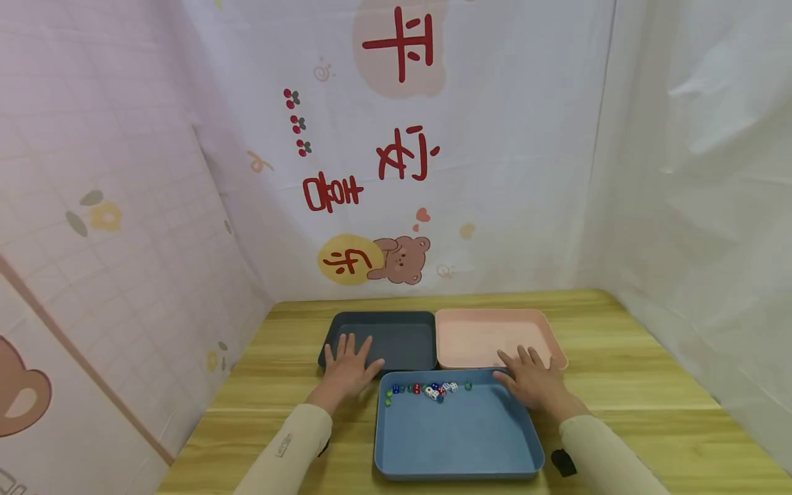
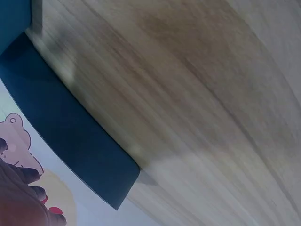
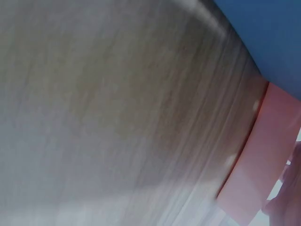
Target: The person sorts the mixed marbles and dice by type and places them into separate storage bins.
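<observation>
My left hand (image 1: 348,371) is spread with straight fingers over the near left part of the dark navy tray (image 1: 402,340). The right hand (image 1: 533,379), fingers also extended, reaches over the near edge of the pink tray (image 1: 489,333), its thumb by the far right corner of the blue tray (image 1: 458,440). Neither hand holds anything. Along the far side of the blue tray lie several small dice, among them a red die (image 1: 417,389), a blue die (image 1: 396,389) and a white die (image 1: 454,387), with small green pieces (image 1: 388,394) at the left. In the left wrist view, fingertips (image 2: 32,175) show beside the navy tray's wall.
The three trays stand close together on a wood-grain table (image 1: 643,412), navy and pink side by side behind the blue one. White printed cloth (image 1: 513,172) hangs behind and at both sides. A small black object (image 1: 563,463) lies by the right sleeve.
</observation>
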`<state>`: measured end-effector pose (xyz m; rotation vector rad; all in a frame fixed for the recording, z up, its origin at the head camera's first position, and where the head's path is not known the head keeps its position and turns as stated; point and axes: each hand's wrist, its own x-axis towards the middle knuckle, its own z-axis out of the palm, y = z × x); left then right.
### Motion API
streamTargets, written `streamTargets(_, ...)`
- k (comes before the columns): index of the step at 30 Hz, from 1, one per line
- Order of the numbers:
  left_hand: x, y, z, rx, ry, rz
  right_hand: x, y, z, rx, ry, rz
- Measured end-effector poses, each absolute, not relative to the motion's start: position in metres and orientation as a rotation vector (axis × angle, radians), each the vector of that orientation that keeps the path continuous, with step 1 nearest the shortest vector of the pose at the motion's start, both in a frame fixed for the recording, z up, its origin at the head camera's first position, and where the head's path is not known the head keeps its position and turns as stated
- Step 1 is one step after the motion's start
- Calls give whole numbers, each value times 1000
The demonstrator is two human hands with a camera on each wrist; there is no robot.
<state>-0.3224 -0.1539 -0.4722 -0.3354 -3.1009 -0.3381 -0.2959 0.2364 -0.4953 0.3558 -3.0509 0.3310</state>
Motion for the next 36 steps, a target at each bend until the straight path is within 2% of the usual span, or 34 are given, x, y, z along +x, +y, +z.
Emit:
streamTargets(14, -315, -157, -473, -418, -3075, -391, -291, 252, -495, 601, -2747, 250)
streamTargets(36, -307, -158, -470, -551, -3007, -480, -293, 253, -502, 678, -2529, 182)
